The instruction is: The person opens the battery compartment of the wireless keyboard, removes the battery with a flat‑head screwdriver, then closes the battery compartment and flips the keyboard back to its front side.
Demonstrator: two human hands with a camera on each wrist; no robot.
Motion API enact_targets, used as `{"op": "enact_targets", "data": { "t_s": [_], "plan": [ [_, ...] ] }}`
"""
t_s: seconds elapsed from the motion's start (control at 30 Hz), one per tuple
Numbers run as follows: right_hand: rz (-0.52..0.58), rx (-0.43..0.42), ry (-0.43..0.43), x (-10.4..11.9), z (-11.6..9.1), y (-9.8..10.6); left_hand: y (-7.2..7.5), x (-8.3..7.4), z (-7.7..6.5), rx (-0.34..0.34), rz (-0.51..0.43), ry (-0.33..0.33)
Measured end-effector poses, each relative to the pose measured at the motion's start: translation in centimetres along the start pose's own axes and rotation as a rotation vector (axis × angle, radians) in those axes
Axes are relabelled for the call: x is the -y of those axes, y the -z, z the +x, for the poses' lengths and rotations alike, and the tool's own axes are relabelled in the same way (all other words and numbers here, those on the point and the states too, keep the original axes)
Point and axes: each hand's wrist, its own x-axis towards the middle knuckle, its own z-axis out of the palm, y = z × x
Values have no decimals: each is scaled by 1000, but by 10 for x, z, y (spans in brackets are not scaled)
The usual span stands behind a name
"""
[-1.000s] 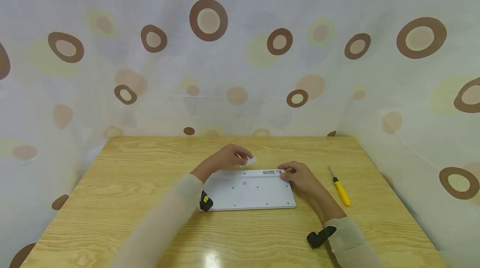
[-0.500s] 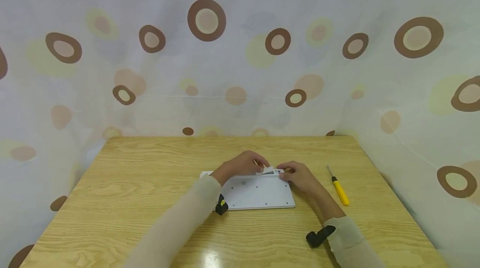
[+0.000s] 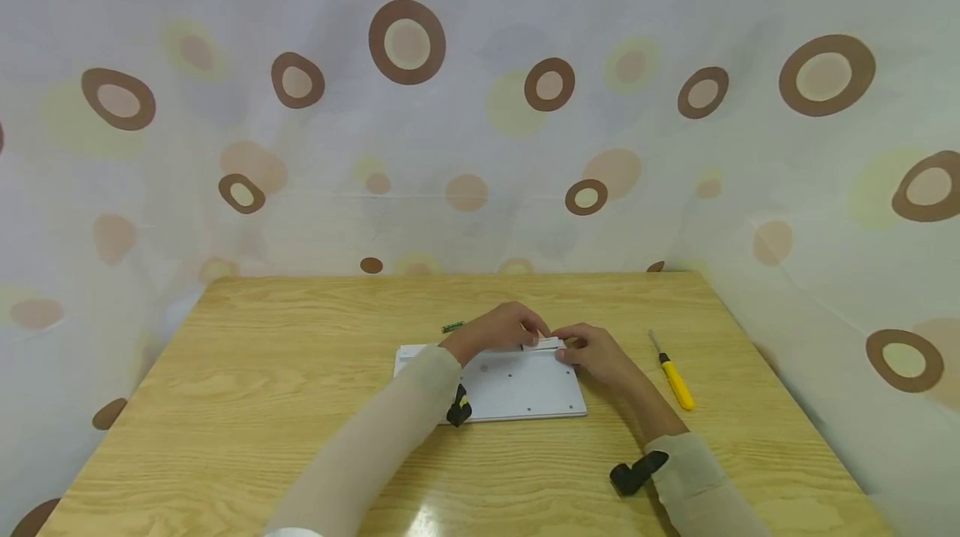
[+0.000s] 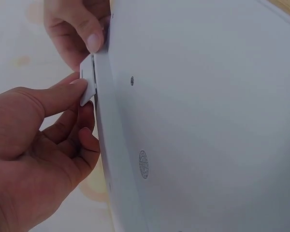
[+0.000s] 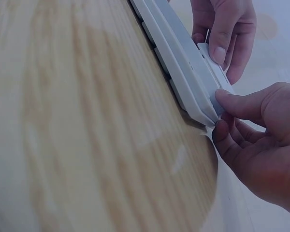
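Observation:
A white keyboard (image 3: pixel 517 393) lies face down on the table, its screw-dotted back up; keys (image 5: pixel 176 94) show along its underside in the right wrist view. My left hand (image 3: pixel 506 326) pinches a small white battery cover (image 4: pixel 88 79) between thumb and fingers, at the battery slot along the far edge. The cover overlaps that slot in the head view. My right hand (image 3: pixel 597 356) grips the keyboard's far right corner, thumb (image 5: pixel 232 102) on the back and fingers curled round the edge. Both hands' fingertips are close together.
A green battery (image 3: pixel 453 326) lies behind the keyboard, partly hidden by the left hand. To the right of the right hand rests a yellow-handled screwdriver (image 3: pixel 677 383). The wooden table (image 3: pixel 262 387) meets a patterned curtain (image 3: pixel 465 145) at its back.
My left hand has moved right and slightly down with the battery cover, bringing it over the slot. The green battery has come into view behind the keyboard. My right hand stays at the corner.

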Motion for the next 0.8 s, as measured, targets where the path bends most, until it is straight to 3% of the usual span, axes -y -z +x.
{"op": "enact_targets", "data": {
  "t_s": [0.47, 0.8],
  "plan": [
    [12, -8, -30, 1, -1, -1, -1, -1, 5, 16, 54, 19],
    [9, -3, -31, 2, -1, -2, 1, -5, 2, 7, 60, 53]
  ]
}}
